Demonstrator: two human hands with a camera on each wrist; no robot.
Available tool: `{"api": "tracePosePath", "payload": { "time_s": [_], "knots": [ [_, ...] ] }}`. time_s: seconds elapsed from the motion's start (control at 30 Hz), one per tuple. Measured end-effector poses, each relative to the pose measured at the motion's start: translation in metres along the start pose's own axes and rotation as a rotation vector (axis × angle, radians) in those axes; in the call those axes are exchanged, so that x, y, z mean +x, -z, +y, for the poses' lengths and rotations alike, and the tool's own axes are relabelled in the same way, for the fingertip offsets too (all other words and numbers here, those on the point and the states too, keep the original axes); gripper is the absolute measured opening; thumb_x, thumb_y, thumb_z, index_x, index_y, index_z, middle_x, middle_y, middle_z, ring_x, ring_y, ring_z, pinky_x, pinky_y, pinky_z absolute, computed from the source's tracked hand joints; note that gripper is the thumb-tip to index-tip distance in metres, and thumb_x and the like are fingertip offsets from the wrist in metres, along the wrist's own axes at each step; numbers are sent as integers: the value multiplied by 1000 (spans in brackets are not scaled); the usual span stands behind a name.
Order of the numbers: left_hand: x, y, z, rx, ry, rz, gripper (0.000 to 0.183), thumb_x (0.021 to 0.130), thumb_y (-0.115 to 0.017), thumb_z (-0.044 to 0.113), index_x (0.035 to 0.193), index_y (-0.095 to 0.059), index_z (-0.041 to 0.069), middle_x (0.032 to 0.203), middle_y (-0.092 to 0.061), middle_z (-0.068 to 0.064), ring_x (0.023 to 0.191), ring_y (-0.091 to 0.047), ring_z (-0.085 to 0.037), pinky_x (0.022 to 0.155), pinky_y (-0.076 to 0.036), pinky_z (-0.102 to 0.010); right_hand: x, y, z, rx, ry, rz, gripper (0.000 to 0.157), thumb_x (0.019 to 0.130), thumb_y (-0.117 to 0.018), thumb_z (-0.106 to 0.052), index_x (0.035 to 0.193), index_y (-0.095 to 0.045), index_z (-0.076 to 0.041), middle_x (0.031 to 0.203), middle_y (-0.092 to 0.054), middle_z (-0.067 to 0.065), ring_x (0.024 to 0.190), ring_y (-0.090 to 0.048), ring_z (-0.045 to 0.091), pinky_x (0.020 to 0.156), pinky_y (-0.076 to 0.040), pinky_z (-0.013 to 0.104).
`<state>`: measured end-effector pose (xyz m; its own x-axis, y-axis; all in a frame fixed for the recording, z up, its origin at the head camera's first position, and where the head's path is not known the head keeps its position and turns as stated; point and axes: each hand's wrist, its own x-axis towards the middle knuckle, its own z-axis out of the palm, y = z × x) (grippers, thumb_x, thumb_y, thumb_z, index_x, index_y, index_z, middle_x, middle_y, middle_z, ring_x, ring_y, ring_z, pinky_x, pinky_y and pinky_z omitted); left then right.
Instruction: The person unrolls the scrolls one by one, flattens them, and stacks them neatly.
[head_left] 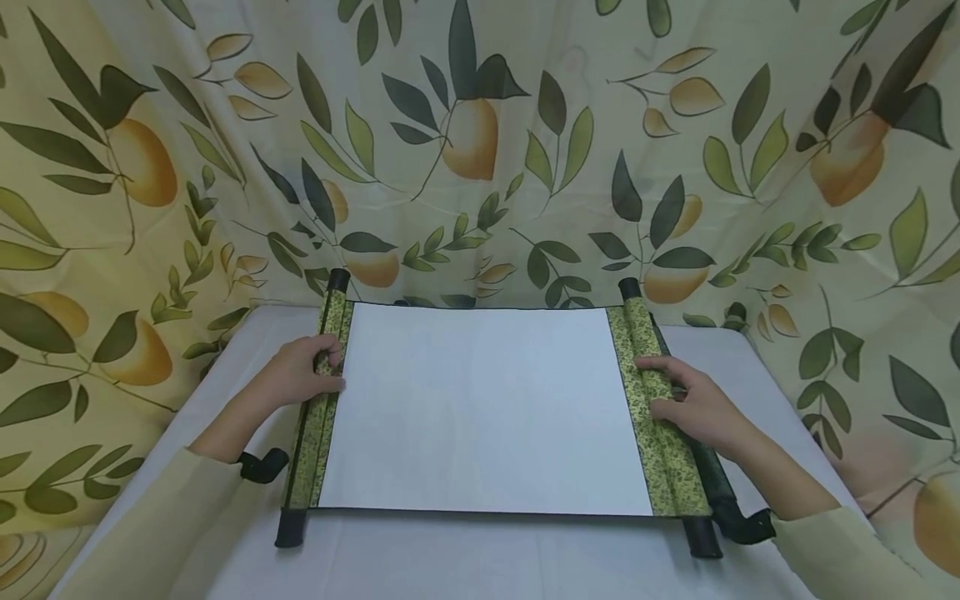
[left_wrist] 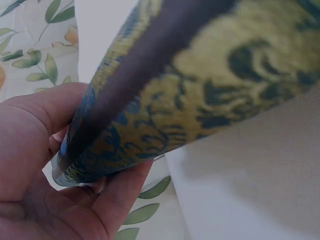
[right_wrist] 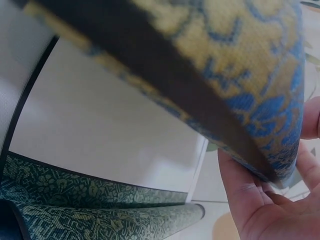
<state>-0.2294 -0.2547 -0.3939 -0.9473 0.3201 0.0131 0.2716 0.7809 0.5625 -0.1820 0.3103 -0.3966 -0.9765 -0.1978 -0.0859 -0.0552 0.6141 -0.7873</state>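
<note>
A hanging scroll lies unrolled, its blank white sheet between two rods wrapped in yellow-green patterned cloth with black end caps. My left hand holds the left rod above its middle, thumb and fingers on either side. On the right rod, my right hand has a similar hold. Up close, the left wrist view shows the patterned roll with a dark stripe between the thumb and fingers. The right wrist view shows the other roll held likewise.
Below is a table with a white cloth. A dark green patterned roll shows in the right wrist view; something dark green lies beside the right rod. A curtain printed with fruit and leaves hangs behind. Black devices sit at both wrists.
</note>
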Motion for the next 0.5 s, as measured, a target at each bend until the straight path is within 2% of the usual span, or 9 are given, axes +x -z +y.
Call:
{"api": "tracePosePath", "payload": {
  "time_s": [0.1,0.4,0.43,0.5],
  "knots": [
    [2,1,0,6,7,-8,24,85,-74,7,89,-50,10,82,-51,-6,61,-43,-19,59,-37,-34,-1,2,1,-5,-4,2,72,85,-62,1,152,-39,-13,154,-28,29,89,-64,28,59,-53,36],
    [3,3,-8,-5,9,-4,20,87,-69,6,91,-51,10,90,-55,-9,59,-43,-18,58,-39,-33,1,2,6,-54,-22,10,71,85,-64,-2,151,-41,-14,156,-27,29,104,-53,35,63,-48,36],
    [3,3,-9,-11,11,-4,20,87,-69,6,91,-51,10,92,-56,-10,58,-43,-18,58,-39,-33,1,2,7,-54,-21,8,71,85,-64,-2,151,-41,-14,156,-26,29,103,-52,35,62,-48,36],
    [3,3,-11,-15,10,-5,19,88,-69,7,91,-51,10,96,-57,-12,57,-43,-17,57,-39,-33,2,2,8,-50,-22,4,71,85,-64,-2,151,-41,-15,157,-24,29,90,-53,30,59,-47,35]
  ]
}}
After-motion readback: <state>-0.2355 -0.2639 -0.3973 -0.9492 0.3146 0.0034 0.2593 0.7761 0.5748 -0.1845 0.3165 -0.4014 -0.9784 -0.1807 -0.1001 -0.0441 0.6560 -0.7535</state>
